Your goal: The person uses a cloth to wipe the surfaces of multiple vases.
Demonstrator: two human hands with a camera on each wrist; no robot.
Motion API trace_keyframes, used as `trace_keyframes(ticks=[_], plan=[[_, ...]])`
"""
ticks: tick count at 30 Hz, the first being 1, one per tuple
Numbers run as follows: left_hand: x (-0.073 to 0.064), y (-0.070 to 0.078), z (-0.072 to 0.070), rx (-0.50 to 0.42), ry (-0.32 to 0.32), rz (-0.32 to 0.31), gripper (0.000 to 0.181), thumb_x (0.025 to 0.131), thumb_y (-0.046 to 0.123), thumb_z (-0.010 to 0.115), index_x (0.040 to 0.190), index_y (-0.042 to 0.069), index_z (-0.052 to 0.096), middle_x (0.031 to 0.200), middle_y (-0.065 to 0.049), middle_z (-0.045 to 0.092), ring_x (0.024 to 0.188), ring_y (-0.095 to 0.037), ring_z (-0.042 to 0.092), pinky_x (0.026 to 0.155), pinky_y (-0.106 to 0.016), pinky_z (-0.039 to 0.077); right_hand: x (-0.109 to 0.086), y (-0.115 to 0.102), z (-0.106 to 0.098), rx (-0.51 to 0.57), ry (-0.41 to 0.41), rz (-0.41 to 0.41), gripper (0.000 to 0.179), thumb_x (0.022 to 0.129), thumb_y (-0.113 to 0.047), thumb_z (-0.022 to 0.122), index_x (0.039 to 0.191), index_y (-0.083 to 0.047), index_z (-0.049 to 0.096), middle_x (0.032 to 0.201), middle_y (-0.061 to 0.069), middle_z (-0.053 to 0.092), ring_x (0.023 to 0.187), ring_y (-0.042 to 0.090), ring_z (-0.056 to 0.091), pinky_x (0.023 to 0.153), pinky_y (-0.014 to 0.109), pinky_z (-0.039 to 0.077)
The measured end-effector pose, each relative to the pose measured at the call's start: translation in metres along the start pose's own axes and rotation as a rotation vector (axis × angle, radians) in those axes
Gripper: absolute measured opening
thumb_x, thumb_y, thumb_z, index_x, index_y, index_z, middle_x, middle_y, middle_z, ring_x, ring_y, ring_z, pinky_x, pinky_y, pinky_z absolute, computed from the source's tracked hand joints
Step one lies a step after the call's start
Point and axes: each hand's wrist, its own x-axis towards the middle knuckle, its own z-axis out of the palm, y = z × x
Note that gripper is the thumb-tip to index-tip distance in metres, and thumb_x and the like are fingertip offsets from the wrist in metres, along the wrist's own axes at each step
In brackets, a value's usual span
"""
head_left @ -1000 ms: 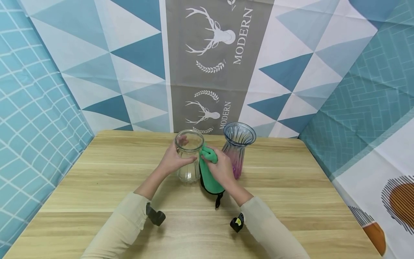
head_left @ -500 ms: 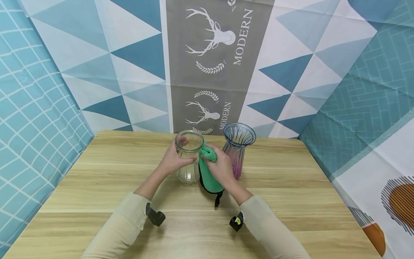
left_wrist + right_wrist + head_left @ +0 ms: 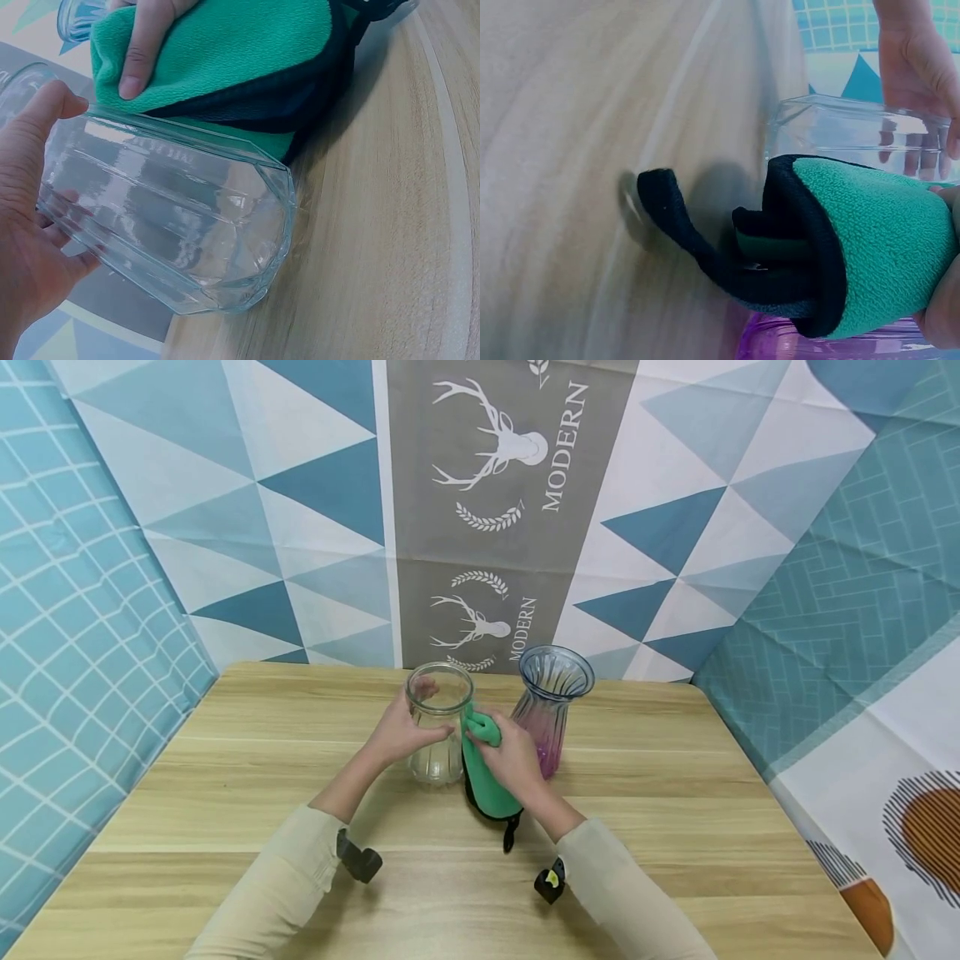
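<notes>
A clear ribbed glass vase (image 3: 435, 760) stands upright on the table, and my left hand (image 3: 401, 727) grips it just below the rim, thumb on the near side and fingers behind. In the left wrist view the vase (image 3: 180, 202) looks see-through, with nothing inside. My right hand (image 3: 513, 752) holds a folded green towel (image 3: 491, 781) with black edging, bunched at the top, along the vase's right side. A black strap (image 3: 697, 247) hangs from the towel's lower end in the right wrist view. Some right-hand fingers are hidden behind the towel.
Just right of my right hand stands a second glass vase (image 3: 555, 702), blue at its flared top and pink below. The wooden table (image 3: 262, 760) ends at a patterned cloth backdrop (image 3: 322, 527), with more hung cloth on both sides.
My right hand and the green towel have shifted slightly down along the vase, and the strap hangs a little nearer me. The left hand and the clear vase stay nearly still.
</notes>
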Motion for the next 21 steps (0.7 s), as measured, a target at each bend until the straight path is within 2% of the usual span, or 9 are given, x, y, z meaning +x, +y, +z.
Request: trace_keyframes(ticks=[7,15,21], plan=[[-0.0005,-0.0003,0.0007,0.015,0.0,-0.004,0.078,0.073,0.016,0.079,0.136,0.004,0.033,0.138,-0.018,0.046,0.132,-0.031,0.041,0.112,-0.05,0.028,-0.0028,0.0034,0.0027,-0.016,-0.023,0.018,0.036,0.083,-0.021,0.072,0.117,-0.013,0.062,0.108,0.01,0.07,0.096,0.026,0.066,0.079,0.041,0.054],[-0.0005,0.0012,0.002,0.038,0.015,-0.064,0.083,0.072,0.031,0.081,0.136,0.008,0.034,0.141,-0.015,0.043,0.134,-0.03,0.037,0.112,-0.051,0.027,-0.0035,0.0031,0.0015,-0.032,-0.025,0.003,0.036,0.082,-0.02,0.072,0.116,-0.015,0.062,0.109,0.009,0.069,0.096,0.025,0.066,0.079,0.041,0.054],[0.0001,0.0016,0.0025,0.063,0.053,-0.053,0.08,0.07,0.03,0.083,0.132,0.006,0.039,0.137,-0.016,0.043,0.13,-0.033,0.04,0.11,-0.05,0.032,-0.0045,0.0026,0.0008,-0.015,-0.001,-0.015,0.037,0.083,-0.022,0.072,0.117,-0.014,0.062,0.11,0.009,0.069,0.095,0.024,0.066,0.077,0.04,0.054]])
